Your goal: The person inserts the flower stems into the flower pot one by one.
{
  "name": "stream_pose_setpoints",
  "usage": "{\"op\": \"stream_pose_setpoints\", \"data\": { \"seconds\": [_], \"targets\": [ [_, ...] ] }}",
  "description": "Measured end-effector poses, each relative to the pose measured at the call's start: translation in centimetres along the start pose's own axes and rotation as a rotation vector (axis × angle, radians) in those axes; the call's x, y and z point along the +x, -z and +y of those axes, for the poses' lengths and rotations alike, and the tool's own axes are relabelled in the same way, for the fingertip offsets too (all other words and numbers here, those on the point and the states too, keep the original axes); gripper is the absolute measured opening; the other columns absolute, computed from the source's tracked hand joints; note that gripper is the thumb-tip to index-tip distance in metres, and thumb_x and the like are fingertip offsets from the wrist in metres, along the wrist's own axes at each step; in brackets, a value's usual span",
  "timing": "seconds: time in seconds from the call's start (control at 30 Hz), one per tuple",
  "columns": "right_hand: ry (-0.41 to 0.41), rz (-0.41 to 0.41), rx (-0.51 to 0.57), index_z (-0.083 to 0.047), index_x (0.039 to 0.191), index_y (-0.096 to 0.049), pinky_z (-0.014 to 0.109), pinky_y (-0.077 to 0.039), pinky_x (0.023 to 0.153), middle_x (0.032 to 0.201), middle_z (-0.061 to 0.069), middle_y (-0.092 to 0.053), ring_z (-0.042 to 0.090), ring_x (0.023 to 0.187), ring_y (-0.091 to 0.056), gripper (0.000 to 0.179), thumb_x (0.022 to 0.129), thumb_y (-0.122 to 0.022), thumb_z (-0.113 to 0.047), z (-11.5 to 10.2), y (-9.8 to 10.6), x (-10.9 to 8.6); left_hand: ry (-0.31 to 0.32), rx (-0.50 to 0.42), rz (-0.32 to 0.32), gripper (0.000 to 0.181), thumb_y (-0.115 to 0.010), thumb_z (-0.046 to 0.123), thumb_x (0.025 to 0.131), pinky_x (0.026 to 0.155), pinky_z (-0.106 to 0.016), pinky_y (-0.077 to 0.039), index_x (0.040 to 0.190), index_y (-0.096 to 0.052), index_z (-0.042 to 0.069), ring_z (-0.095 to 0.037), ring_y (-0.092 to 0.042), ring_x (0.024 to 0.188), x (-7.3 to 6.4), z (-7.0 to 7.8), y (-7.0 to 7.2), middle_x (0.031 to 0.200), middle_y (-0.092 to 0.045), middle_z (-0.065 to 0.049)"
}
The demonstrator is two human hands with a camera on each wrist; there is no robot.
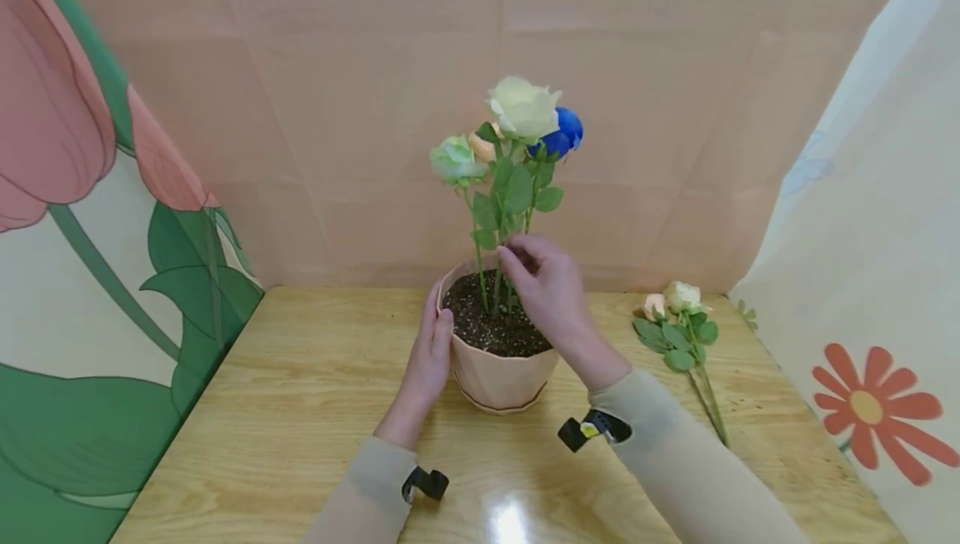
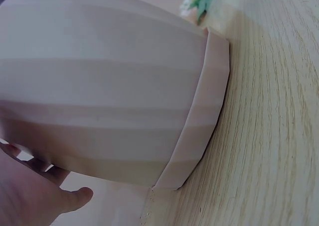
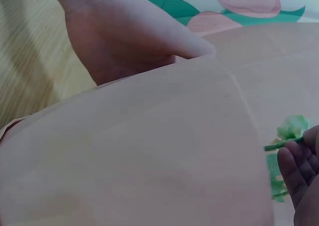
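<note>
Pot (image 1: pixel 498 377) mid-table; left hand (image 1: pixel 429 352) on wall, right hand (image 1: pixel 551 290) pinching stem (image 1: pixel 497 277).

Wooden table (image 1: pixel 300 394) between peach backdrop (image 1: pixel 675 69) and flower-printed side panels (image 1: pixel 75 277).

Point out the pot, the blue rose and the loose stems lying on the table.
pot (image 1: pixel 498 377): head view, front wall.
blue rose (image 1: pixel 564 134): head view, bloom.
loose stems (image 1: pixel 678 331): head view, leaves below the blooms.
</note>
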State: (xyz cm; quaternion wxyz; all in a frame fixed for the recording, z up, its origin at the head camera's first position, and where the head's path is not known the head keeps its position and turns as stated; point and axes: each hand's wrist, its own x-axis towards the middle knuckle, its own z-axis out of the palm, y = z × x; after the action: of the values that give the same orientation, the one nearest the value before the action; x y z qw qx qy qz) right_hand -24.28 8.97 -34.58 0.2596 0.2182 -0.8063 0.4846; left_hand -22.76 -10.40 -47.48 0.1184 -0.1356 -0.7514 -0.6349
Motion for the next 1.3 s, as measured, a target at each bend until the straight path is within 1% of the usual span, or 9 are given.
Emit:
{"op": "stream_pose_setpoints", "data": {
  "seconds": [0.13,0.33,0.5,0.6,0.77,0.93,1.0,1.13,1.3],
  "targets": [
    [0.021,-0.004,-0.042,-0.003,0.108,-0.079,0.025,-0.052,0.064,0.088,0.004,-0.072,0.018,0.075,-0.064,0.013,0.11,-0.071,-0.013,0.4,-0.3,-0.2,-0.002,0.009,0.0,0.058,-0.032,0.036,0.122,0.131,-0.061,-0.026,0.178,-0.018,0.032,-0.035,-0.031,0.162,0.0,0.0,0.0,0.181,-0.025,-0.005],
    [0.055,-0.034,-0.113,-0.003,0.101,-0.078,0.029,-0.049,0.061,0.085,0.002,-0.069,0.017,0.071,-0.059,0.016,0.111,-0.071,-0.015,1.1,-0.7,-0.4,-0.024,0.01,0.006,0.058,-0.033,0.034,0.122,0.132,-0.059,-0.023,0.178,-0.019,0.028,-0.034,-0.028,0.164,0.0,-0.1,0.0,0.182,-0.024,-0.006],
    [0.081,-0.037,-0.156,-0.005,0.099,-0.077,0.031,-0.049,0.061,0.085,0.002,-0.068,0.016,0.071,-0.059,0.014,0.109,-0.073,-0.014,1.5,-0.9,-0.6,0.0,0.006,0.01,0.058,-0.033,0.036,0.122,0.131,-0.061,-0.024,0.178,-0.02,0.028,-0.036,-0.029,0.163,0.0,-0.1,-0.1,0.181,-0.025,-0.007],
    [0.105,-0.047,-0.171,-0.005,0.096,-0.075,0.032,-0.049,0.061,0.083,0.003,-0.066,0.017,0.07,-0.057,0.016,0.109,-0.073,-0.013,1.6,-0.9,-0.7,0.009,0.005,0.014,0.058,-0.033,0.036,0.122,0.131,-0.063,-0.023,0.178,-0.02,0.029,-0.037,-0.03,0.163,-0.1,0.0,0.0,0.181,-0.025,-0.008],
    [0.117,-0.071,-0.208,-0.005,0.094,-0.074,0.034,-0.051,0.063,0.083,0.003,-0.066,0.018,0.071,-0.058,0.018,0.11,-0.072,-0.013,1.6,-1.0,-0.8,0.02,0.009,0.013,0.059,-0.033,0.037,0.122,0.131,-0.063,-0.022,0.178,-0.019,0.028,-0.038,-0.028,0.163,-0.1,0.2,0.0,0.182,-0.024,-0.008],
    [0.106,-0.107,-0.252,-0.004,0.097,-0.074,0.037,-0.054,0.066,0.085,0.005,-0.068,0.02,0.073,-0.062,0.016,0.111,-0.07,-0.013,1.9,-1.0,-0.9,0.051,0.017,0.01,0.063,-0.032,0.047,0.12,0.13,-0.065,-0.023,0.179,-0.017,0.029,-0.039,-0.028,0.163,-0.4,0.3,-0.1,0.182,-0.022,-0.009],
    [0.095,-0.107,-0.258,-0.004,0.098,-0.075,0.038,-0.056,0.066,0.086,0.006,-0.07,0.02,0.074,-0.064,0.016,0.111,-0.07,-0.013,2.0,-0.9,-0.9,0.041,0.012,0.008,0.063,-0.031,0.047,0.12,0.13,-0.066,-0.023,0.179,-0.018,0.028,-0.041,-0.029,0.163,-0.4,0.4,-0.1,0.182,-0.023,-0.011],
    [0.098,-0.1,-0.265,-0.003,0.101,-0.077,0.039,-0.059,0.066,0.087,0.008,-0.073,0.021,0.074,-0.069,0.014,0.11,-0.071,-0.011,2.1,-0.6,-0.9,0.02,0.01,0.017,0.059,-0.032,0.039,0.121,0.13,-0.065,-0.024,0.178,-0.02,0.028,-0.04,-0.03,0.162,-0.3,0.4,-0.1,0.181,-0.026,-0.01],
    [0.111,-0.1,-0.276,-0.002,0.102,-0.079,0.04,-0.061,0.066,0.087,0.008,-0.074,0.022,0.074,-0.071,0.013,0.109,-0.072,-0.01,2.3,-0.6,-0.9,-0.006,0.012,0.018,0.058,-0.033,0.035,0.122,0.131,-0.06,-0.025,0.178,-0.02,0.03,-0.035,-0.03,0.163,-0.1,0.3,-0.1,0.181,-0.027,-0.006]
  ]
}}
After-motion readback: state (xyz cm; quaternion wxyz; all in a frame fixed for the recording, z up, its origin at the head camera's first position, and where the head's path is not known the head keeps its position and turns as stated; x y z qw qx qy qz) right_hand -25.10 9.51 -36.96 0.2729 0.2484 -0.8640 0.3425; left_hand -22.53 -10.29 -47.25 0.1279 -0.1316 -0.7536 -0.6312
